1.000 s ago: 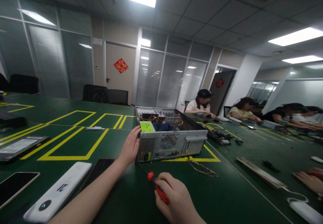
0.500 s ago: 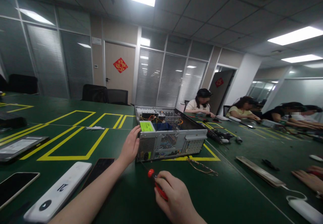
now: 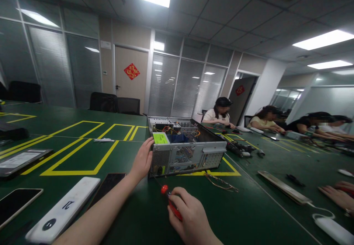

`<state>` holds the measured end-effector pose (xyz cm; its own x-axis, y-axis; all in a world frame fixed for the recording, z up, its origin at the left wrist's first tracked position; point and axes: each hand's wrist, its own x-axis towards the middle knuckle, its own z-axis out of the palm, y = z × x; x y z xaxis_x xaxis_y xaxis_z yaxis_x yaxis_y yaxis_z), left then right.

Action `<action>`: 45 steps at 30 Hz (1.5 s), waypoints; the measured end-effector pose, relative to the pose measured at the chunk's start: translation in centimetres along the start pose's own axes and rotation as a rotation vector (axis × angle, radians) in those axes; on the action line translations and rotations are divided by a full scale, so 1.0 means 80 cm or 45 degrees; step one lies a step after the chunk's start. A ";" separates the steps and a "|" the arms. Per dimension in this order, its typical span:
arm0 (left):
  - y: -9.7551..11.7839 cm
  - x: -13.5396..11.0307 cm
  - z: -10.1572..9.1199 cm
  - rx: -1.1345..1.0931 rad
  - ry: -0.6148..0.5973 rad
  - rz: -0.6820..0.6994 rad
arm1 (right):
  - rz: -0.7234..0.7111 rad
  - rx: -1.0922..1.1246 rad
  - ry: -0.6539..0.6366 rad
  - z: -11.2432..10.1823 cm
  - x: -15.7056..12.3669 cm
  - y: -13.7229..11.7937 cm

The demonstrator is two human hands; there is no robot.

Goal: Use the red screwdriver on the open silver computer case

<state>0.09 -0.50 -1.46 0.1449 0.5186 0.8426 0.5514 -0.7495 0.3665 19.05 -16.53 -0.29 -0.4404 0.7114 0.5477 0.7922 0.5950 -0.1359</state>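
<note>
An open desktop computer case (image 3: 188, 149) lies on its side on the green table (image 3: 243, 215), its rear panel facing me and wires showing inside. My left hand (image 3: 142, 161) rests flat against the case's near left corner, fingers stretched along the edge. My right hand (image 3: 188, 217) is closed round a red-handled screwdriver (image 3: 168, 199). Its thin shaft points up toward the lower left of the rear panel. The tip appears to sit near the bottom corner of the panel.
A white device marked 21 (image 3: 62, 210), a dark phone (image 3: 106, 186) and another phone (image 3: 16, 202) lie at my left. A tablet (image 3: 20, 160) sits further left. A metal strip (image 3: 284, 188) lies to the right, with another person's hand (image 3: 336, 195) beyond it. Several people sit at the far right.
My right hand and the screwdriver have shifted slightly left and up toward the case. My left hand has stayed on the case.
</note>
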 end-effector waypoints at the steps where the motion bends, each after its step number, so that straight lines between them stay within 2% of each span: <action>1: 0.000 0.000 0.000 -0.001 -0.001 -0.001 | -0.016 -0.010 -0.018 0.001 -0.001 -0.002; 4: 0.000 0.000 0.000 0.001 -0.004 -0.009 | -0.136 -0.075 -0.009 0.005 -0.003 -0.007; 10: -0.001 0.000 0.000 0.016 0.004 0.005 | -0.418 -0.275 0.178 0.017 -0.001 -0.012; 14: 0.001 0.001 -0.001 0.012 0.007 0.003 | -0.493 -0.314 0.221 0.021 0.001 -0.015; 16: 0.001 0.001 0.000 0.012 0.002 0.006 | -0.464 -0.322 0.224 0.021 0.000 -0.015; 18: 0.000 0.001 0.000 0.016 0.004 0.013 | -0.357 -0.333 0.185 0.020 -0.002 -0.015; 21: -0.001 0.001 0.001 0.026 0.015 0.017 | -0.145 -0.261 0.037 0.018 -0.005 -0.015; 23: 0.000 0.001 0.001 0.031 0.015 0.013 | -0.093 -0.205 -0.023 0.017 -0.007 -0.014; 30: 0.000 0.001 -0.001 0.031 -0.003 -0.002 | -0.357 -0.333 0.187 0.026 -0.006 -0.017; 32: 0.000 0.000 0.000 0.031 -0.003 0.000 | -0.311 -0.344 0.160 0.026 -0.006 -0.019; 36: 0.000 0.000 0.000 0.026 -0.005 -0.005 | -0.077 -0.223 -0.035 0.023 -0.008 -0.021; 38: 0.000 0.000 -0.001 0.021 -0.004 -0.008 | -0.079 -0.201 -0.053 0.023 -0.009 -0.020; 42: 0.002 0.001 -0.001 0.014 -0.002 0.003 | -0.218 -0.287 0.069 0.026 -0.011 -0.019; 45: 0.002 0.001 -0.001 0.016 0.002 0.008 | -0.132 -0.239 -0.023 0.025 -0.010 -0.020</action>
<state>0.09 -0.63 -1.29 0.1475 0.5133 0.8455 0.5609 -0.7475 0.3559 17.33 -17.30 -2.21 -0.5295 0.6576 0.5359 0.8064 0.5862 0.0775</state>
